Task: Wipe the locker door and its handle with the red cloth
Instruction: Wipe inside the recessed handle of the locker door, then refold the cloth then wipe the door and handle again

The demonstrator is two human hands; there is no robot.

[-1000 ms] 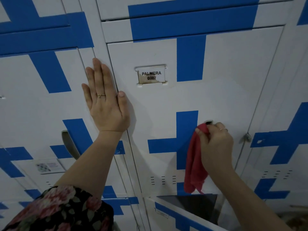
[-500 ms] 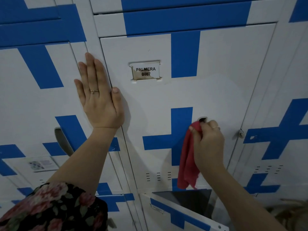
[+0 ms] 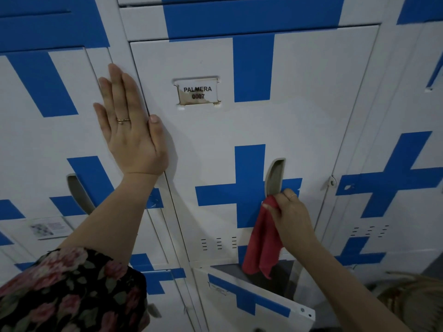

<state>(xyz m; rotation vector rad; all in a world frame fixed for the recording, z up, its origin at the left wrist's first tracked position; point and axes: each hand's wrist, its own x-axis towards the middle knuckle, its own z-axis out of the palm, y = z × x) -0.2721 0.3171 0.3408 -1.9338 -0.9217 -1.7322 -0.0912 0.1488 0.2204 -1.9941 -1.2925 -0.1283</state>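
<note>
A right hand (image 3: 291, 214) gripped the red cloth (image 3: 262, 238) at the bottom of the recessed handle (image 3: 274, 177) on the locker door (image 3: 299, 116), hiding the handle's lower end, while the left hand (image 3: 129, 125) lay flat and open across the door's left edge.

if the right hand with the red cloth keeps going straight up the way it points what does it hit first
Probably the recessed handle of the locker door: the right hand holds the red cloth at the handle's lower end, fingers pointing upward. Depth is uncertain.
</note>
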